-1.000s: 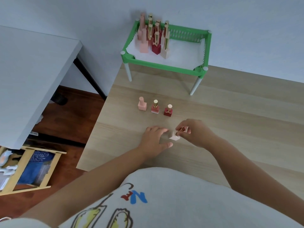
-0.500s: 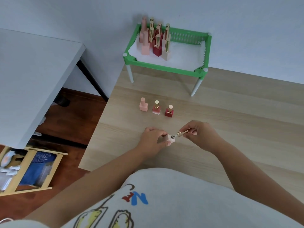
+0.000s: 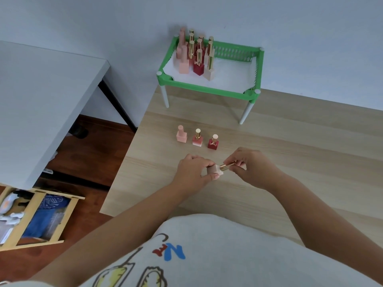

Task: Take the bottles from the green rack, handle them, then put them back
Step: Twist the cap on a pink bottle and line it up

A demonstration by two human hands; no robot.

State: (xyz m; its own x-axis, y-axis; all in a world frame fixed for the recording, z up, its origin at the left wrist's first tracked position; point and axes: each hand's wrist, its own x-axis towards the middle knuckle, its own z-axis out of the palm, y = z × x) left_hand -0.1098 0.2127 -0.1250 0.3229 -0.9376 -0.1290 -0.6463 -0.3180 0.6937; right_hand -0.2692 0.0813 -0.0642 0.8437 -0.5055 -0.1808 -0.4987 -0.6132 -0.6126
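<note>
A small pale pink bottle [image 3: 216,170] with a gold cap lies on its side between my hands, just above the wooden table. My left hand [image 3: 192,171] grips its square body. My right hand [image 3: 251,167] pinches the gold cap [image 3: 226,166]. Three more bottles stand in a row beyond my hands: a pink one [image 3: 181,134], a pink-red one with a gold cap [image 3: 197,138] and a dark red one [image 3: 213,142]. The green rack [image 3: 207,89] stands on white legs at the back against the wall, with several bottles [image 3: 196,56] grouped in its left part.
The wooden table [image 3: 290,146] ends at a left edge close to the bottle row. A grey table [image 3: 41,96] stands to the left, with dark floor between them. A wooden crate [image 3: 35,218] with blue cloth sits on the floor at lower left.
My right hand lifted the pale bottle off the table and tipped it sideways. My left hand, flat on the table before, closed around the bottle's body.
</note>
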